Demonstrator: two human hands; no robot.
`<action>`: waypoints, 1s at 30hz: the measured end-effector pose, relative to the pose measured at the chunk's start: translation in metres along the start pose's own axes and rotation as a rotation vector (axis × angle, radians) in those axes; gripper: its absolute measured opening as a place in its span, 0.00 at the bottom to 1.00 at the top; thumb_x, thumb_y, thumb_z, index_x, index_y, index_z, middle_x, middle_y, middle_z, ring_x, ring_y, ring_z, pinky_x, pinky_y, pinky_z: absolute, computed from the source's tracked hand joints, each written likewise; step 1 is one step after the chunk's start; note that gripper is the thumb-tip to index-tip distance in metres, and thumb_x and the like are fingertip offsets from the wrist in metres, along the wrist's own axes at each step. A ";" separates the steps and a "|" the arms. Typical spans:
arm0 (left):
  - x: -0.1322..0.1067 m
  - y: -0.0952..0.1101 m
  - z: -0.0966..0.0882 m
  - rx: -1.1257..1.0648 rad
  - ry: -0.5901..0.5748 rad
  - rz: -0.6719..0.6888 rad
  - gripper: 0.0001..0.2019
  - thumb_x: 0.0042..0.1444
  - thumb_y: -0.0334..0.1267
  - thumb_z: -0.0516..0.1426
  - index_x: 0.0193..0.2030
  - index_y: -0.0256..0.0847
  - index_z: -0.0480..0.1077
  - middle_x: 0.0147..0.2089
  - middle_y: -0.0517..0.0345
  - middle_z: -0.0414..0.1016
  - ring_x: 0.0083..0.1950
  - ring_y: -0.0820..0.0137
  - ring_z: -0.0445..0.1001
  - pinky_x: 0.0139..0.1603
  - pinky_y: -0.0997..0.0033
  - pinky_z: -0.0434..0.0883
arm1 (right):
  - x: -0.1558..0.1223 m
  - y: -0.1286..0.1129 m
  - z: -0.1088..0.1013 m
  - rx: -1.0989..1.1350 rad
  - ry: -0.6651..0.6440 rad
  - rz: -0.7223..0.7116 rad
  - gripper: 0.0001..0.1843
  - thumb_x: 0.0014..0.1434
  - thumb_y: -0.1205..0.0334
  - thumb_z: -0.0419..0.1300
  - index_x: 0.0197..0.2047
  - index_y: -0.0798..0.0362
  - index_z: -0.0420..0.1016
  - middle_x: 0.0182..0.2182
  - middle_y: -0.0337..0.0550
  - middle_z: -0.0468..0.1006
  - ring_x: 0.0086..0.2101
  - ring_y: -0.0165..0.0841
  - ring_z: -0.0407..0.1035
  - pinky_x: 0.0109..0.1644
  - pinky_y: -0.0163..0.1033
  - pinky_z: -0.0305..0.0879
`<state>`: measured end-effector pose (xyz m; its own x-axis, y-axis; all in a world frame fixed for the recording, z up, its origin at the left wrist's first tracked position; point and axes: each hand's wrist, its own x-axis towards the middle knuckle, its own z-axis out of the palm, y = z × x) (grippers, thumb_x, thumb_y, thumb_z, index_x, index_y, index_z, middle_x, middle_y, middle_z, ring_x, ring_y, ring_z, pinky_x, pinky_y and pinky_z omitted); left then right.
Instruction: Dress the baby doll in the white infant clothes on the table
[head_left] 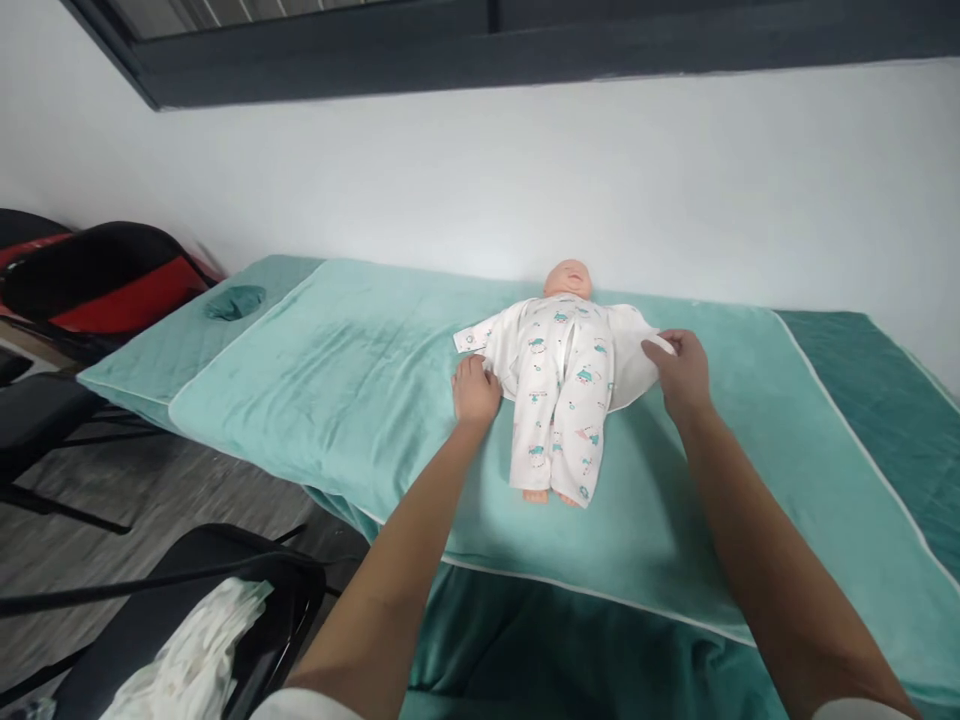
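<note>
A baby doll [568,279] lies on its back on the green massage bed, head toward the wall and bare feet toward me. It wears white printed baby trousers [559,400], and a white baby shirt [510,335] is spread beneath and beside it. One printed sleeve points left; the plain inside of the shirt shows on the right. My right hand [681,375] pinches the shirt's right edge and holds it out, slightly lifted. At the left, my left hand [476,390] has its fingers curled together on the shirt's edge below the sleeve; the fingertips are partly hidden.
The green-covered bed [330,370] stands against a white wall, with a face hole [235,302] at its left end. Black and red chairs [120,280] are at far left. A black chair [217,545] near me holds crumpled white cloth [195,650].
</note>
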<state>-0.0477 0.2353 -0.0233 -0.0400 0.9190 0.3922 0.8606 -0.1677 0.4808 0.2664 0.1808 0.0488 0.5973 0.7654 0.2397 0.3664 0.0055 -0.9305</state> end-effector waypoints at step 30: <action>0.028 0.037 -0.012 -1.143 0.213 -0.392 0.20 0.60 0.47 0.61 0.29 0.43 0.55 0.29 0.67 0.57 0.31 0.75 0.60 0.35 0.74 0.61 | 0.022 -0.026 0.092 0.073 -0.215 -0.038 0.21 0.58 0.54 0.62 0.52 0.50 0.83 0.58 0.47 0.80 0.60 0.44 0.71 0.69 0.54 0.60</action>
<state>-0.0236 0.2508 0.0152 -0.3703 0.9191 0.1349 -0.1647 -0.2078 0.9642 0.2048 0.2568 0.0528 0.4154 0.8834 0.2170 0.3285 0.0769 -0.9414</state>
